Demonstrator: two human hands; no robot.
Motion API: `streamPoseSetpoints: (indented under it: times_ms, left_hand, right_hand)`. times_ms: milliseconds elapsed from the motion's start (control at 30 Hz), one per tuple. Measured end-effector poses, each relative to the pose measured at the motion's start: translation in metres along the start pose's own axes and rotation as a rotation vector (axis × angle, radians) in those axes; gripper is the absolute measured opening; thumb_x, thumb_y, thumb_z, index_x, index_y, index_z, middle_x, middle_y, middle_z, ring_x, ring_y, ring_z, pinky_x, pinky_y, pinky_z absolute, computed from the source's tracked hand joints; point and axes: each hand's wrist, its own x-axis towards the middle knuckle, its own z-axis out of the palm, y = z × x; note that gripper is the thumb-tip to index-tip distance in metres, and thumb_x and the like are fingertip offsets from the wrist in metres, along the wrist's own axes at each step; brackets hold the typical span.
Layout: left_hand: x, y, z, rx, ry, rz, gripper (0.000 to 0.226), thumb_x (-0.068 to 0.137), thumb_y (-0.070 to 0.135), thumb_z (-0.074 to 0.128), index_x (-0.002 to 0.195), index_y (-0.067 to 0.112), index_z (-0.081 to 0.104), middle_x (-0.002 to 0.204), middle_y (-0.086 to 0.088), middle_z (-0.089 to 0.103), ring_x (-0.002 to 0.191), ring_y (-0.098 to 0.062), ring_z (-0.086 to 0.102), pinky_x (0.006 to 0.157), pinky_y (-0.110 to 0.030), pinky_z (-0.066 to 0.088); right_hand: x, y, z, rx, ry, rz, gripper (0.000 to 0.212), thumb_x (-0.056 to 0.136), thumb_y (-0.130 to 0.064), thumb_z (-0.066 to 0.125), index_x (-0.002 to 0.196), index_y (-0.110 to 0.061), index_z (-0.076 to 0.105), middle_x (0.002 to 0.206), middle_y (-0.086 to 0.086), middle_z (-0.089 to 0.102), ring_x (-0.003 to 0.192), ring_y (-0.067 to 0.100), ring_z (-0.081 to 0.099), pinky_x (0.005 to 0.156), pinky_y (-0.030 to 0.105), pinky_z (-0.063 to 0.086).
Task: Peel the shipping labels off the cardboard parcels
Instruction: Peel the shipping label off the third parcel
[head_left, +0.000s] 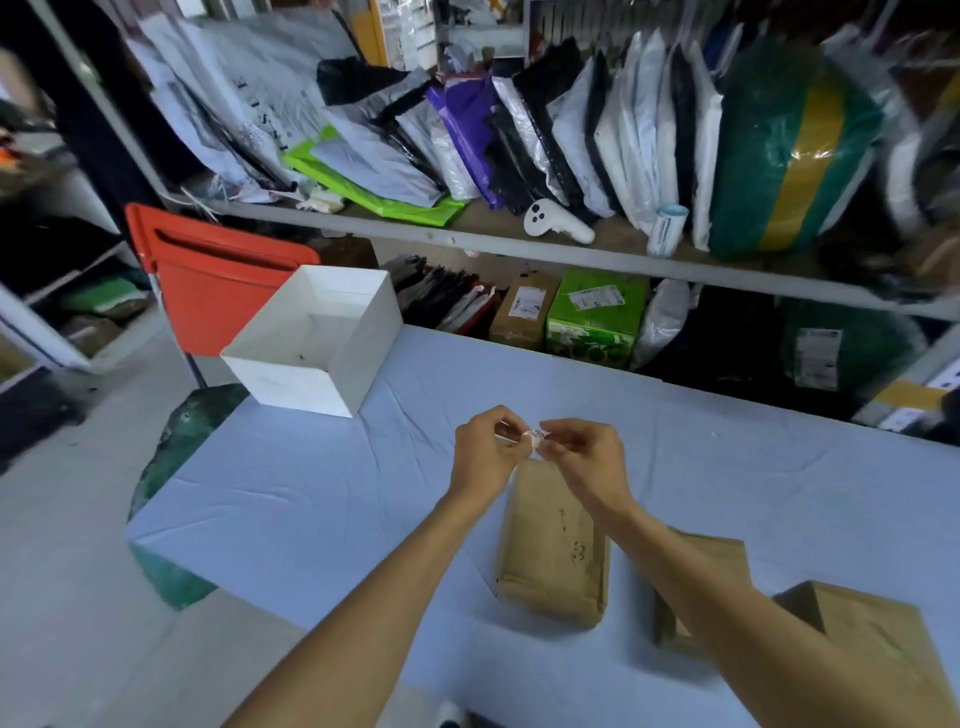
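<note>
Both of my hands are raised over the table, pinching a small crumpled white label between their fingertips. My left hand holds its left side, my right hand its right side. Just below them lies a brown cardboard parcel with handwriting on its bare top. A second cardboard parcel lies to the right, partly hidden by my right forearm. A third cardboard parcel sits at the lower right corner.
The table has a pale blue cloth. An open white box stands at its far left corner, with a red bin behind it. Shelves packed with mailer bags and parcels run along the back.
</note>
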Motion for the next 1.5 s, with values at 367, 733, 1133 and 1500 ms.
streamPoseSetpoints:
  times_ms: [367, 733, 1133, 1500]
  left_hand:
    - [-0.038, -0.031, -0.079, -0.006, 0.231, -0.145, 0.01, 0.077, 0.012, 0.076, 0.076, 0.015, 0.066, 0.071, 0.007, 0.068, 0.064, -0.003, 0.065, 0.063, -0.012, 0.051]
    - [-0.021, -0.071, -0.2, 0.262, 0.152, -0.186, 0.015, 0.078, 0.017, 0.075, 0.091, 0.015, 0.069, 0.08, 0.005, 0.065, 0.071, -0.01, 0.064, 0.066, -0.015, 0.049]
    - [0.039, -0.109, -0.289, 0.405, 0.031, -0.178, 0.012, 0.078, 0.016, 0.071, 0.09, 0.014, 0.07, 0.089, 0.0, 0.07, 0.075, -0.012, 0.061, 0.06, -0.019, 0.046]
    - [0.139, -0.112, -0.327, 0.492, -0.065, -0.181, 0.008, 0.076, 0.011, 0.07, 0.084, 0.014, 0.069, 0.083, 0.003, 0.065, 0.086, -0.018, 0.065, 0.077, -0.034, 0.055]
  right_hand:
    - [-0.01, -0.03, 0.076, -0.04, -0.316, -0.1, 0.02, 0.073, 0.008, 0.071, 0.073, -0.011, 0.071, 0.065, 0.007, 0.069, 0.058, 0.021, 0.067, 0.061, 0.037, 0.058]
    - [-0.007, -0.081, 0.176, -0.257, -0.292, -0.211, 0.011, 0.071, 0.002, 0.075, 0.077, -0.007, 0.073, 0.068, 0.008, 0.07, 0.063, 0.02, 0.066, 0.062, 0.028, 0.053]
    - [0.025, -0.123, 0.261, -0.401, -0.275, -0.195, 0.01, 0.074, -0.013, 0.078, 0.079, -0.008, 0.071, 0.069, 0.004, 0.069, 0.061, 0.016, 0.066, 0.068, 0.033, 0.06]
    - [0.114, -0.156, 0.294, -0.442, -0.329, -0.206, 0.021, 0.064, 0.0, 0.073, 0.06, -0.014, 0.059, 0.062, 0.007, 0.066, 0.063, 0.026, 0.067, 0.065, 0.039, 0.059]
